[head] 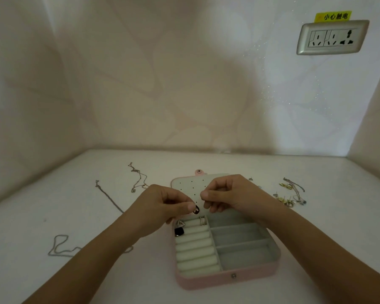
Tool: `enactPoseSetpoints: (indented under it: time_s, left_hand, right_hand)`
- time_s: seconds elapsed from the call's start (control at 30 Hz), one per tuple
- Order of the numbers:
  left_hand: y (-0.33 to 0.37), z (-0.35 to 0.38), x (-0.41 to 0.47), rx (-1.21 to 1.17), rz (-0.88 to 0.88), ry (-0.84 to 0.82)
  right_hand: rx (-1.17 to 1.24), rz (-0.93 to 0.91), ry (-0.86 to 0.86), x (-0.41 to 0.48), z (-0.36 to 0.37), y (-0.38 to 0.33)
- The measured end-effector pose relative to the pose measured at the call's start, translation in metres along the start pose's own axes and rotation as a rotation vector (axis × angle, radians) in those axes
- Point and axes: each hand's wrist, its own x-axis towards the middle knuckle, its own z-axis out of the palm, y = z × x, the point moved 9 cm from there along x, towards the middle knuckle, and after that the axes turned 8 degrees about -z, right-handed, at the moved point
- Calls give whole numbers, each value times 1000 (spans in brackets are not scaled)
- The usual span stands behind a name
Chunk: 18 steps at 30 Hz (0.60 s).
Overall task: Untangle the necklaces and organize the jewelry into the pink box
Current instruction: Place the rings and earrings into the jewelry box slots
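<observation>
Pinching a small dark oval earring (196,209) between the thumb and fingers (190,206) of your left hand (162,205), you are holding it just over the hinge line of the pink box (228,279). Your right hand (230,194) is hovering close at 3 o'clock of it, its fingers (204,195) curled together; whether they are nipping a backing or nothing at all cannot be told.

Below the fingers, the box is lying open on the counter (316,238). Its ring rolls (195,249) at the left are already carrying a dark piece (179,231) and a pale ring (203,221), while the grey compartments (241,244) at the right are showing nothing. The dotted earring panel (189,185) in the lid looks bare.

Much is judged to be left. Three chains are lying loose on the counter: one thin chain (138,177) at 11 o'clock of the box, a longer chain (109,199) at 10 o'clock, and a looped chain (59,246) at 9 o'clock. A heap of small jewelry (291,195) is waiting at 2 o'clock.

Both forearms are reaching in from the lower corners, wrists meeting over the box, hands turned palm-down.
</observation>
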Motion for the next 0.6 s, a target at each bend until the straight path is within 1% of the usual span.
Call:
enactPoseSetpoints:
  time_s: [0.13, 0.3, 0.4, 0.6]
  left_hand:
    - [-4, 8, 1, 231, 21, -60]
    - [0, 20, -1, 396, 43, -150]
    - [2, 25, 2, 462, 50, -161]
    - [1, 28, 7, 511, 30, -165]
  right_hand:
    - [-60, 1, 0, 1, -1, 3]
    - [-108, -8, -17, 2, 1, 4]
    - [-130, -13, -32, 2, 2, 5]
    - [-161, -21, -58, 3, 3, 5]
